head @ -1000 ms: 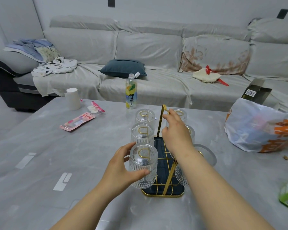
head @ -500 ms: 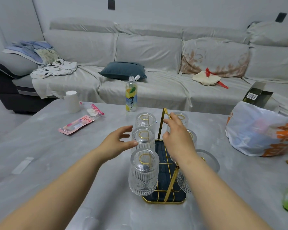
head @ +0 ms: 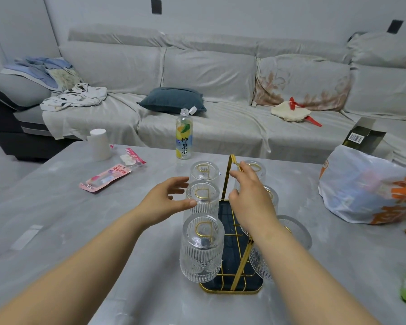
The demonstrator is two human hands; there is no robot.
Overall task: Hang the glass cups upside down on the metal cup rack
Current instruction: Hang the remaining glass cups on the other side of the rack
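Marble-grey tabletop [head: 56, 231] filled your view, a covered grey sofa [head: 209, 73] behind it. The lemon drink bottle [head: 184, 137] read "柠果水"; the barcoded box [head: 363, 137] and pink packet [head: 108, 178] were illegible. Ribbed glass cups [head: 202, 249] hung inverted on the gold cup rack [head: 232, 273] at centre. Your left hand [head: 167, 200] spread open beside the middle cup, holding nothing; your right hand [head: 249, 195] pinched the rack's handle.

I read 柠果水 on the drink bottle [head: 184, 137]; the pink packet [head: 108, 177] and the box's barcode [head: 356, 137] stay illegible to me.
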